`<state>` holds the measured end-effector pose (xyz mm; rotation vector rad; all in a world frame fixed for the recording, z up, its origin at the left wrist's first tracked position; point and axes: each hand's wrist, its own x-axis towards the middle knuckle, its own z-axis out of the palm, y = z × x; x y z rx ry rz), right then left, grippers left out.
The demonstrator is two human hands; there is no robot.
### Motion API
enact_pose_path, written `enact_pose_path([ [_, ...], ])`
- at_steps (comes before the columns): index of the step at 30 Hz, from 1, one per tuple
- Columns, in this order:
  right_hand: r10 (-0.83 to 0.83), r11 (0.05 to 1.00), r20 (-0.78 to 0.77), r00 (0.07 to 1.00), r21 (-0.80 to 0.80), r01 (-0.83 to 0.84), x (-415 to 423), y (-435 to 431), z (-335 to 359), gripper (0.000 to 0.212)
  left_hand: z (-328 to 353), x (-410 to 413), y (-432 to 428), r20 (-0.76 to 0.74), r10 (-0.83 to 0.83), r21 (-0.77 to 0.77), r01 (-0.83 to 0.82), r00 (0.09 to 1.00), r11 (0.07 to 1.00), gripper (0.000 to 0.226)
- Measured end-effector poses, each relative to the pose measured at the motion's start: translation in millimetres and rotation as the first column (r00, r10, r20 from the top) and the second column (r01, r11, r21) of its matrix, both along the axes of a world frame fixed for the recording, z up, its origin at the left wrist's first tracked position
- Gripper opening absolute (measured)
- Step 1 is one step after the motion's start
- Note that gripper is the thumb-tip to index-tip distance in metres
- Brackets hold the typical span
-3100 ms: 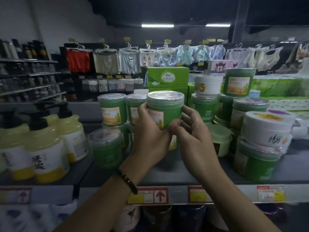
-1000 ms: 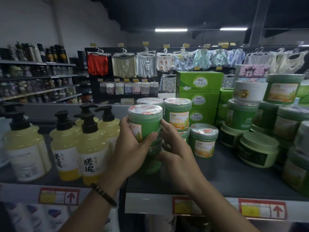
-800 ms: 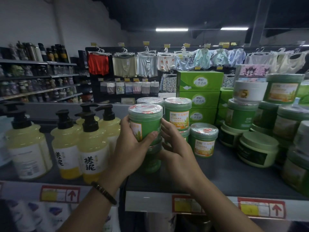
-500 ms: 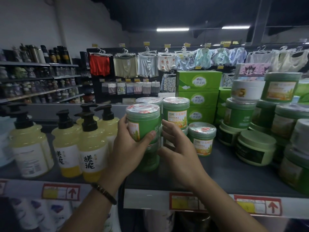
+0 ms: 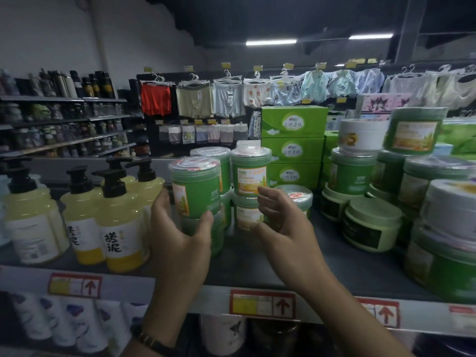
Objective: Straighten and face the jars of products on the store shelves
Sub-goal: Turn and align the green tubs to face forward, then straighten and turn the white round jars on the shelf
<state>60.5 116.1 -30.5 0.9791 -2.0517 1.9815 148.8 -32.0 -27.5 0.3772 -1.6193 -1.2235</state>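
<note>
A green jar [image 5: 197, 186] is clasped in the grip of the left hand [image 5: 177, 235]. Just right of that grip, the right hand [image 5: 286, 228] is spread wide, nothing held.

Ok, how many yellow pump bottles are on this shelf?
5 pump bottles, all left of the green jar: one far left, two in front, two behind them. More could be hidden behind.

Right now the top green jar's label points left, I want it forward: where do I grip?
Probably around the round wall of the top jar, below the lid, from the front left, where the left hand cups it; it stands upright on another jar, so twisting suits.
</note>
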Motion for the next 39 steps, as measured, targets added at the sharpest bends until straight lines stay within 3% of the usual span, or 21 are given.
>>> enact_pose_path([
  [2, 0.007, 1.0, 0.0, 1.0, -0.002, -0.007, -0.7, 13.9, 2.0, 0.058, -2.8, 2.5, 19.3, -0.018, 0.09, -0.044, -0.091, 0.996, 0.995, 0.078],
  [5, 0.005, 1.0, -0.012, 1.0, -0.012, -0.006, -1.7, 38.9, 5.7, 0.048, -7.3, 3.3, 49.4, -0.081, 0.112, -0.103, -0.12, 0.99, 0.987, 0.07],
  [10, -0.055, 0.998, -0.028, 0.998, 0.022, 0.055, -9.8, 77.9, 5.9, 0.05, -12.3, -13.8, 88.1, -0.002, -0.056, -0.134, 0.055, 0.998, 0.989, 0.058],
  [16, -0.097, 0.995, 0.059, 0.994, -0.003, 0.097, -7.4, 100.3, 9.3, 0.06, -14.4, -35.5, 117.3, 0.044, -0.307, 0.008, 0.307, 0.951, 0.952, 0.043],
  [20, -0.14, 0.99, 0.072, 0.988, 0.008, 0.139, -3.3, 113.9, 10.8, 0.043, -11.0, -42.3, 128.8, 0.051, -0.413, 0.078, 0.408, 0.909, 0.909, 0.044],
  [26, -0.211, 0.977, 0.106, 0.972, 0.013, 0.211, 7.9, 130.2, 16.8, 0.059, -2.7, -52.3, 143.5, 0.059, -0.512, 0.108, 0.505, 0.857, 0.856, 0.046],
  [39, -0.34, 0.937, 0.037, 0.94, -0.071, 0.342, 20.0, 193.9, 20.0, 0.054, 5.3, -63.7, 203.2, 0.046, -0.682, 0.063, 0.68, 0.73, 0.731, 0.038],
])
